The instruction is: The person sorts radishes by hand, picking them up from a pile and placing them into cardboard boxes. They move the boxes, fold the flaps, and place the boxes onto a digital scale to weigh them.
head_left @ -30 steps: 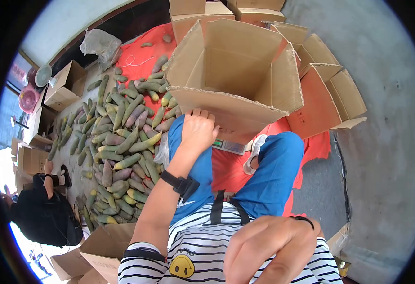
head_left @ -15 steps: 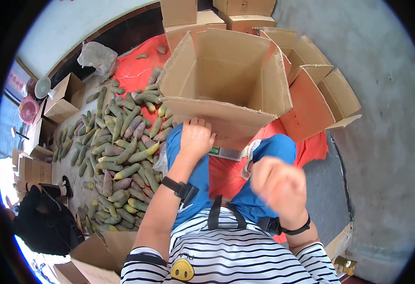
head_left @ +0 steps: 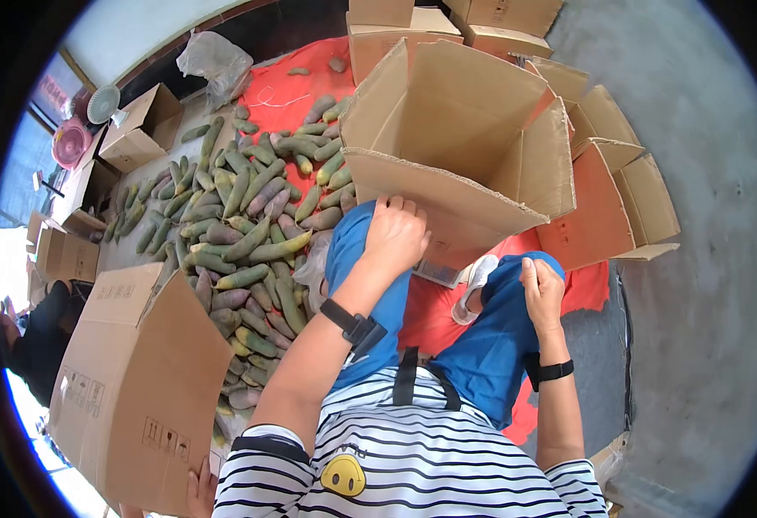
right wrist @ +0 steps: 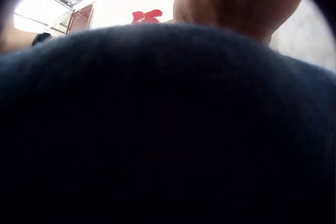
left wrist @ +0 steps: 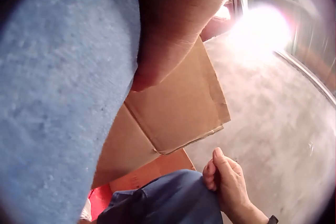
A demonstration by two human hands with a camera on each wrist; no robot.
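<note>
A large open cardboard box [head_left: 465, 129] stands tilted in front of my knees. My left hand [head_left: 395, 233] rests on my left knee in blue trousers [head_left: 357, 250], its bent fingers touching the box's near wall [left wrist: 173, 103]. My right hand [head_left: 541, 289] lies on my right knee [left wrist: 168, 203], fingers together on the cloth [left wrist: 226, 182], holding nothing. The right wrist view is filled by dark cloth.
A pile of several long green and purple fruits [head_left: 249, 233] covers the floor at left on a red sheet [head_left: 300, 78]. A scale [head_left: 439, 274] sits under the box. More cardboard boxes [head_left: 620, 181] stand right and behind. Another box [head_left: 136, 380] is close at lower left.
My right hand came down from in front of the camera onto my right knee. A cardboard box has come into view at lower left. My left hand stayed at the box.
</note>
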